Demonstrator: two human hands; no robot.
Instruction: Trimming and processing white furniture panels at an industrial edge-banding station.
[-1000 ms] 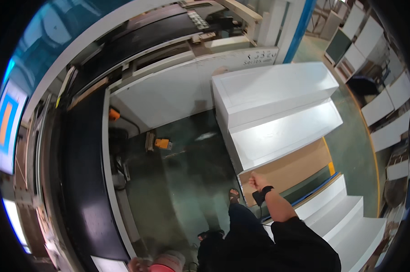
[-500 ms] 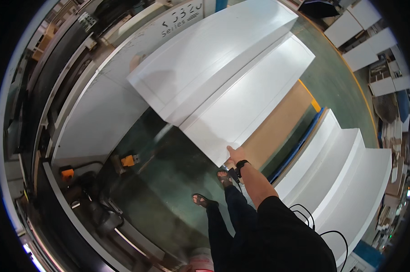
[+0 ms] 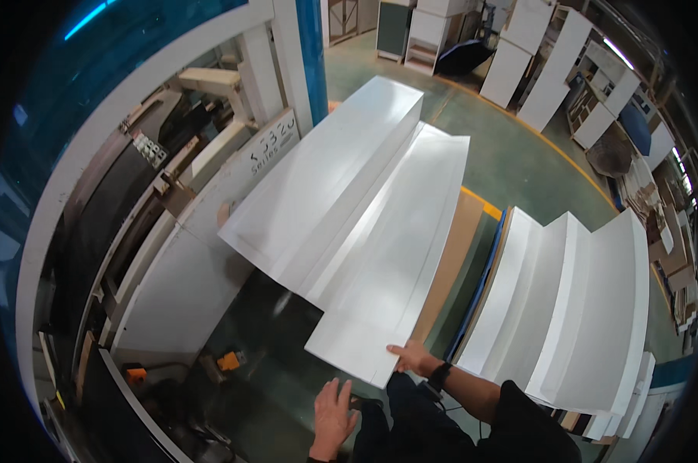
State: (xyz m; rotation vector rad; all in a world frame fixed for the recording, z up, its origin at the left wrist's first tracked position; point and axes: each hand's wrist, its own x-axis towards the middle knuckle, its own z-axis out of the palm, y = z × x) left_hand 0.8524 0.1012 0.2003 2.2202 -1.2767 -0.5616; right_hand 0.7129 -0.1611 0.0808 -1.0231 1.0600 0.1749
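My right hand [image 3: 412,358] holds the near right corner of a long white panel [image 3: 387,309], thumb on top and fingers under the edge. This panel lies beside and partly below a stack of white panels [image 3: 326,193] on its left. Its near end sticks out toward me past the stack's end. Just short of that near end, my left hand [image 3: 333,418] hovers with fingers spread, touching nothing. A dark watch [image 3: 439,376] sits on my right wrist.
On the right stands another stepped stack of white panels [image 3: 572,301]. A brown board [image 3: 449,262] and a blue-edged strip [image 3: 481,282] lie between the stacks. A grey machine [image 3: 179,285] with orange parts [image 3: 229,360] stands left. White cabinets [image 3: 511,73] stand farther back.
The held panel has slid right and toward me, opening a wider step from the stack beside it. My left hand has come into view. The view has tilted up.
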